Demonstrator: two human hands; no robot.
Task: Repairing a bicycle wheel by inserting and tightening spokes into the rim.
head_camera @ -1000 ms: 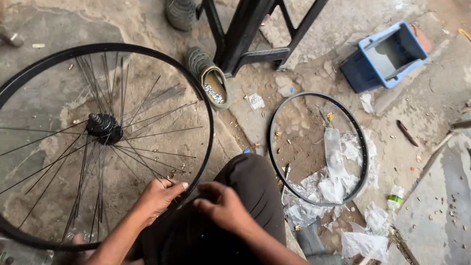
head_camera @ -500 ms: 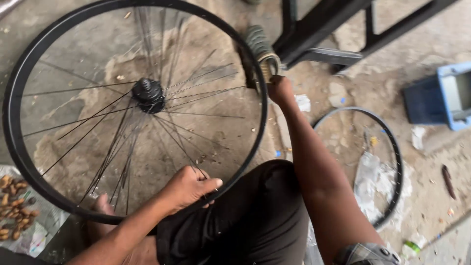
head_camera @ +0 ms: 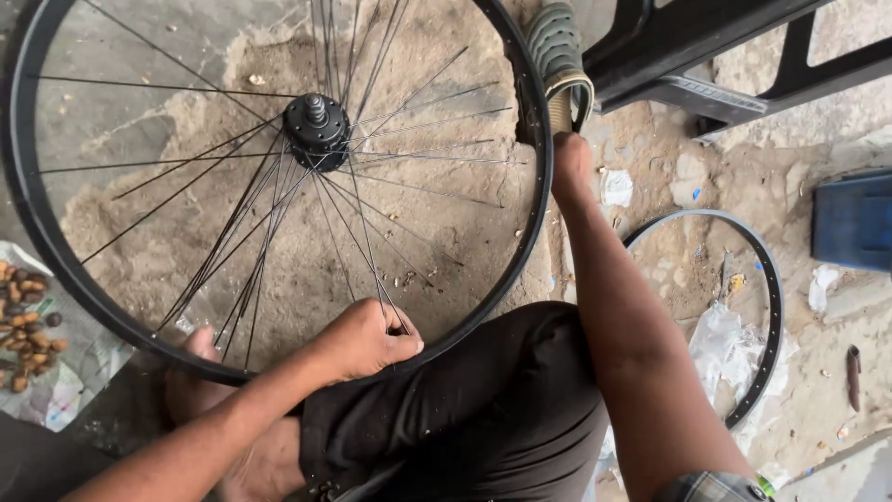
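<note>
Since before, the right hand (head_camera: pixel 571 167) stays at the wheel (head_camera: pixel 279 186) rim, fingers hidden; left hand (head_camera: pixel 367 339) still pinches spokes (head_camera: pixel 372 270).

Roadside or open-yard bicycle repair spot, worked at ground level. Bare ground (head_camera: pixel 279 232) of sand and cracked concrete beneath the left hand (head_camera: pixel 367 339), not a bench or a floor indoors. Spoked wheel (head_camera: pixel 37 242) with black rim and hub, spokes loose and bunched, held at its near edge by that hand and at its far side by the right hand (head_camera: pixel 569 167). Just right of the right forearm, a bare second rim (head_camera: pixel 769 307) flat on the dirt, over crumpled plastic scraps (head_camera: pixel 725 344). Beyond the right hand, a black metal stand (head_camera: pixel 706 56); far right, a blue plastic bin (head_camera: pixel 850 218). Left of the left arm, small brown bits on paper (head_camera: pixel 28 316).
</note>
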